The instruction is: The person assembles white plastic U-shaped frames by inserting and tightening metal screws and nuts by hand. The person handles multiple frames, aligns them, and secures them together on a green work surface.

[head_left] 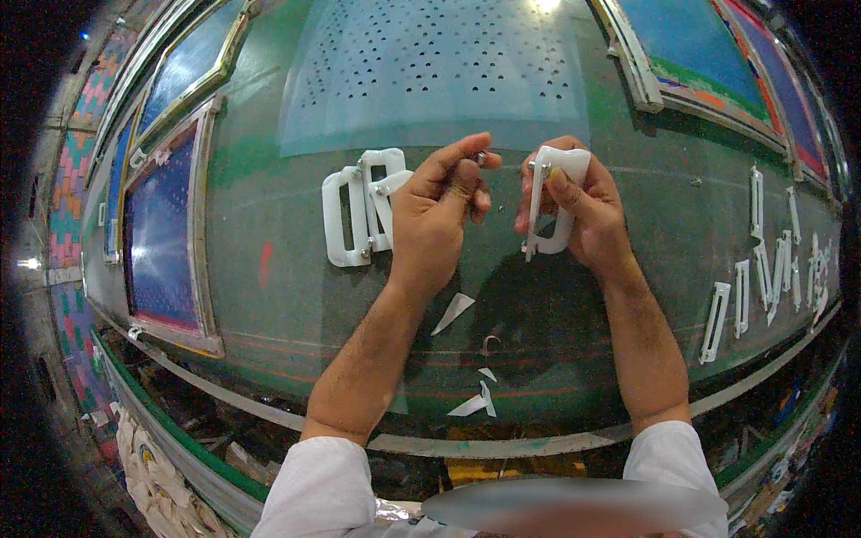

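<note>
My left hand (429,215) is closed, with its thumb and forefinger pinching a small metal fastener (482,160); whether it is a nut or a screw is too small to tell. To the right of it, my right hand (596,211) grips a white plastic handle (575,164) with a long opening through it, held upright above the table. A metal screw (532,166) shows at its upper left edge. Beside my left wrist lie similar white handles (334,220) with metal screws in them, one of them partly hidden behind that hand.
White scraps (454,313) lie on the green table (296,314) between my forearms. Several narrow slotted white pieces (715,323) are at the right. A translucent perforated sheet (377,117) spreads at the back. Framed panels (166,224) stand left, another (708,63) at far right.
</note>
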The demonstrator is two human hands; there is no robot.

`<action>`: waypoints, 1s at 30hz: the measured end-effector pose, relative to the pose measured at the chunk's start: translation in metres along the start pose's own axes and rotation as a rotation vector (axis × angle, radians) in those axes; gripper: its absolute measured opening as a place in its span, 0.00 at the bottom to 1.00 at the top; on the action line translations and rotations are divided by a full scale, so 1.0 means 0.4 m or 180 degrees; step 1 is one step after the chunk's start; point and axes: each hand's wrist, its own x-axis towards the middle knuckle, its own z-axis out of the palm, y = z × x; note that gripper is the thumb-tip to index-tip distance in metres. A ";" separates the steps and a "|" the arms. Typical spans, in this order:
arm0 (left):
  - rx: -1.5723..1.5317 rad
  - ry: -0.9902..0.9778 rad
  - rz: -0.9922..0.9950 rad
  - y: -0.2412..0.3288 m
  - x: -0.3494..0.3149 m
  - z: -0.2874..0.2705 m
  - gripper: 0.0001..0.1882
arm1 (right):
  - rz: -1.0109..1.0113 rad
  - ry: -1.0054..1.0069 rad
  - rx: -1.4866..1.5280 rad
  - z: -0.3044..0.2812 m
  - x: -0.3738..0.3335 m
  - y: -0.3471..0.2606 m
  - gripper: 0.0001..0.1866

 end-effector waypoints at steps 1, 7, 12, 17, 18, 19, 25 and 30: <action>0.0082 -0.0136 0.0018 0.002 -0.004 0.000 0.14 | 0.0038 0.0013 -0.0056 0.002 0.000 0.001 0.15; 0.0516 -0.0052 0.0399 -0.008 -0.030 0.006 0.13 | 0.0076 -0.0055 -0.0322 0.008 -0.007 -0.005 0.14; 0.0599 0.0039 0.0582 -0.011 -0.032 0.006 0.12 | 0.0073 -0.0246 -0.0260 0.007 -0.004 -0.009 0.14; 0.0717 -0.0224 0.0926 -0.011 -0.022 0.002 0.11 | 0.0212 -0.0240 -0.0345 0.008 -0.006 -0.007 0.15; 0.0686 -0.0253 0.1004 -0.013 -0.021 0.004 0.11 | 0.0217 -0.0269 -0.0342 0.008 -0.005 -0.007 0.15; 0.0640 -0.0274 0.1079 -0.016 -0.023 0.006 0.11 | 0.0167 -0.0242 -0.0316 0.009 -0.005 -0.006 0.15; 0.0407 -0.0303 0.0869 -0.027 -0.036 0.009 0.11 | 0.0146 -0.0157 -0.0429 0.011 -0.006 -0.003 0.14; 0.0441 -0.0319 0.1016 -0.024 -0.029 -0.010 0.14 | 0.0002 -0.0121 -0.0562 0.015 -0.006 0.008 0.13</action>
